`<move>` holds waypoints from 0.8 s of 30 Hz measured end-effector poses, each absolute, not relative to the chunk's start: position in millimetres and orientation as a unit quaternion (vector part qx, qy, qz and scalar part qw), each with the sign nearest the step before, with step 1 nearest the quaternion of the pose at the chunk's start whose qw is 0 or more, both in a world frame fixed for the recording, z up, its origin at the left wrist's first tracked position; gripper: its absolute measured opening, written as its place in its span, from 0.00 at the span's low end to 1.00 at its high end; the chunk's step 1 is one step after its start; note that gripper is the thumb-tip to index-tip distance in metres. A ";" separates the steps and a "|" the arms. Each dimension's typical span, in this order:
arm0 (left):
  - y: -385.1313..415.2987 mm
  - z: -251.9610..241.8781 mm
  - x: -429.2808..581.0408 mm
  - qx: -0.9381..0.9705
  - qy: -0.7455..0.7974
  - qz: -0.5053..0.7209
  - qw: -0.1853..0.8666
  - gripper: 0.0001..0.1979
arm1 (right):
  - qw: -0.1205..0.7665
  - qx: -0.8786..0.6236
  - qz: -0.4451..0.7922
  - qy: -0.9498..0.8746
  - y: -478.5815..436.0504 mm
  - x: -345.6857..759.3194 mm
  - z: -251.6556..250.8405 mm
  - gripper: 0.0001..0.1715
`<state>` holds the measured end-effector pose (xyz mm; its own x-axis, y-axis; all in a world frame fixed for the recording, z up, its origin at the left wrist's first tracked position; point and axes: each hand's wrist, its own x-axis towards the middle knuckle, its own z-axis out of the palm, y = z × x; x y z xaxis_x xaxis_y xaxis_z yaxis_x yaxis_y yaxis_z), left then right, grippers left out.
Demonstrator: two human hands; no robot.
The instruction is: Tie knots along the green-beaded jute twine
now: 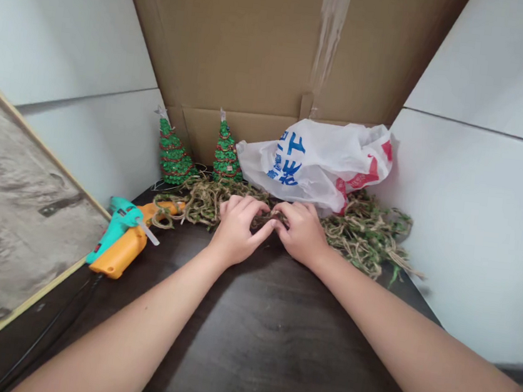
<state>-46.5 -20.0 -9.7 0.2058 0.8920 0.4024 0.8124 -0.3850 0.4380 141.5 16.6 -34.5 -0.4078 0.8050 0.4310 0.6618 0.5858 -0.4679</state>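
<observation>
1. A tangled length of jute twine (204, 205), tan and loosely looped, with small green leaves worked through it.
2. It lies in a long, low heap touching the front of the white plastic bag (315, 164).
3. Its greener end (365, 233) spreads out past the bag's right side.

white wall panels (474, 233) | cardboard backing (241, 43) | dark wood tabletop (272, 348) | framed grey board (17, 225)
</observation>
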 end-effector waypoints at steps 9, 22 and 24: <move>-15.0 -16.4 -48.9 0.770 0.549 0.323 0.015 0.05 | 0.352 -0.389 0.128 -0.842 13.1 141.5 -32.8 0.17; -11.2 -16.7 -52.7 0.753 0.560 0.337 0.075 0.10 | 0.353 -0.413 0.116 -0.832 16.1 142.8 -36.3 0.17; -10.9 -17.6 -53.0 0.758 0.553 0.336 0.084 0.09 | 0.362 -0.407 0.126 -0.829 16.0 142.5 -36.2 0.17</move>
<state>-53.0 -10.9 -17.6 0.1641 0.8943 0.4162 0.7817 -0.3753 0.4981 142.5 16.0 -36.2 -0.4074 0.7657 0.4977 0.5836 0.6375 -0.5030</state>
